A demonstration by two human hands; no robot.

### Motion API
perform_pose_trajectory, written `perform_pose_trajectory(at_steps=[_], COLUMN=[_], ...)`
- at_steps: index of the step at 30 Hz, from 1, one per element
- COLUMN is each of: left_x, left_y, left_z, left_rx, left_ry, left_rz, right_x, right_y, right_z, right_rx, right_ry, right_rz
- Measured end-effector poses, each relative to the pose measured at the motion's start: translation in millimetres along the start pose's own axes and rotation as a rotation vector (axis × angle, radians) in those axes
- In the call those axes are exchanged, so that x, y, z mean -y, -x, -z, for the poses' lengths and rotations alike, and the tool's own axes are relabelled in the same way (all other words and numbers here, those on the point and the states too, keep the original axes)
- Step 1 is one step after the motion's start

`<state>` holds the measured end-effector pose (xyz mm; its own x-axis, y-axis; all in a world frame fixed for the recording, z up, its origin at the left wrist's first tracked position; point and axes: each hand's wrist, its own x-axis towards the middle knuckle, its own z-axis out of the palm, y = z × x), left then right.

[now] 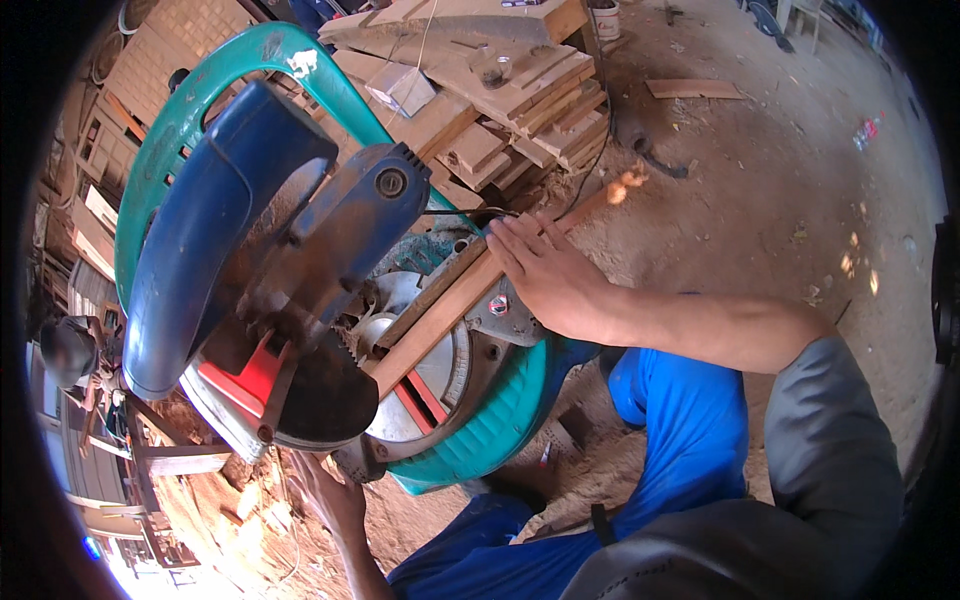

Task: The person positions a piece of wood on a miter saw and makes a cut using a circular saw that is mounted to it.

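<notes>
A mitre saw with a blue motor housing [235, 180] stands on a green plastic chair [480, 440]. Across its round metal table lies a narrow wooden strip [440, 318], beside the fence; the saw head hides its lower-left end. My right hand [555, 280] holds the strip near its far end, fingers over the top. At the lower left, my left hand [335, 505] is by the underside of the saw's dark blade guard [325, 395]. Its visible fingers are stretched and slightly apart. The guard partly covers them, and I see nothing held there.
Stacked boards [540, 105] stand behind the chair, with a glass cup [492, 70] and a small whitish block [402, 88] on top. A dark cable [605, 130] runs down beside them. A loose board [695, 89] lies on the dirt floor; wood pieces crowd the left.
</notes>
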<state>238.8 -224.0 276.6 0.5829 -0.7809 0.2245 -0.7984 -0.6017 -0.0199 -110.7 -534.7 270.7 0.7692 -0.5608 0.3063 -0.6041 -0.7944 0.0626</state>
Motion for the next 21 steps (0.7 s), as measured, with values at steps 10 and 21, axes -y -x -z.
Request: perform_pose_trajectory(at_steps=[10, 21], left_x=[8.0, 2.1], left_y=[5.0, -0.1], left_z=[0.0, 4.8], left_rx=[0.079, 0.105], left_ry=[-0.089, 0.029], left_rz=[-0.046, 0.047], right_x=[-0.6, -5.0], right_y=[-2.1, -7.4], right_z=[-6.5, 6.2], right_rx=[-0.083, -0.072], right_ry=[0.033, 0.030], right_rz=[0.060, 0.098])
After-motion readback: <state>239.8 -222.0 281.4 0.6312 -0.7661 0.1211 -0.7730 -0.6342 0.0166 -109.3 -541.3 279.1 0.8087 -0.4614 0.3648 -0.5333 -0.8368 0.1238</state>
